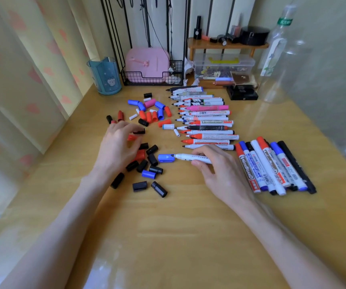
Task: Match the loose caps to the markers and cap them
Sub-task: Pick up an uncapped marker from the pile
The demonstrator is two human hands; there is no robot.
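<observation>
- At left, the person's left grip (117, 147) arches over a scatter of loose caps (152, 159) on the wooden surface (168, 236). Its wrist is low and its fingertips curl onto a black cap (139, 132) at the heap's far edge.
- Centre: a blue cap (165, 158) sits on the nib end of a white marker (190, 157), which lies almost level with its nib pointing left. The tapered neck shows, so the cap looks not fully home.
- The right grip (220, 172), palm down with the forearm reaching in from the lower right, is clamped on the marker's barrel between thumb and fingers.
- To finish this cap well, the barrel should probably be held level and steady while the cap is pushed straight along its axis until it seats. The cap should match the ink colour, which cannot be read here.
- Behind, a row of uncapped markers (205, 122) waits with nibs toward the caps. At far right, capped markers (272, 170) lie bunched together.
</observation>
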